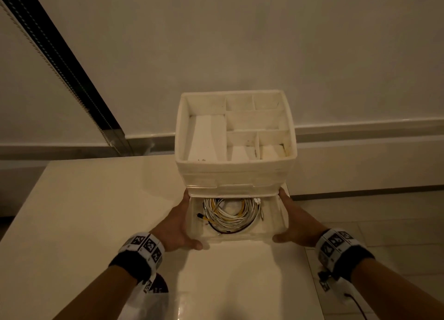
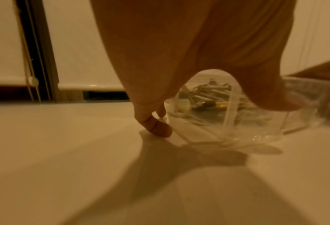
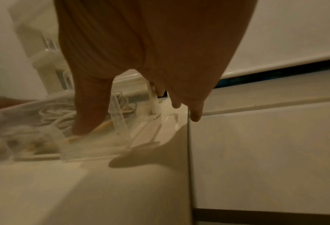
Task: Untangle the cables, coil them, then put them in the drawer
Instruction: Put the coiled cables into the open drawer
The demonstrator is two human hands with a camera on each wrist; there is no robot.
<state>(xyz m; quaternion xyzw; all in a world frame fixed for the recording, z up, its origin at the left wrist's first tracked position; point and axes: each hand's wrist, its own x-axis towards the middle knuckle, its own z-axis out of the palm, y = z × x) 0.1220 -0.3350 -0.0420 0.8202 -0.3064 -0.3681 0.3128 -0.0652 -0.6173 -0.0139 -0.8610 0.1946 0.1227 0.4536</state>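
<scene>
Nearest, two forearms reach forward over a white table (image 1: 84, 199), each wrist wearing a dark band with black-and-white square markers. The left hand (image 1: 176, 226) grips the left side of a clear plastic drawer (image 1: 278, 217), fingers laid along its wall and the thumb hooked round the front corner. The right hand (image 1: 294, 220) mirrors it on the right side, thumb on the front edge, fingers along the outer wall. From the left wrist view the left hand's fingertips (image 2: 156, 129) reach down to the tabletop beside the drawer's wall (that picture is soft and blurred), and the right wrist view shows the right thumb (image 3: 90, 111) pressed on the drawer's clear front.

Inside the drawer lies the coil of cables (image 1: 230, 211), mostly white strands with some yellow ones and a darker red-black loop along the near side; a small black and yellow plug end sits at the coil's left. The drawer is pulled part way out of the bottom of a white plastic organizer (image 1: 235, 173).

Farther back, the organizer's open top tray is split into several compartments. Behind it stands a pale wall (image 1: 240, 31), and at the left a dark window frame with a beaded blind cord (image 1: 48, 62).
</scene>
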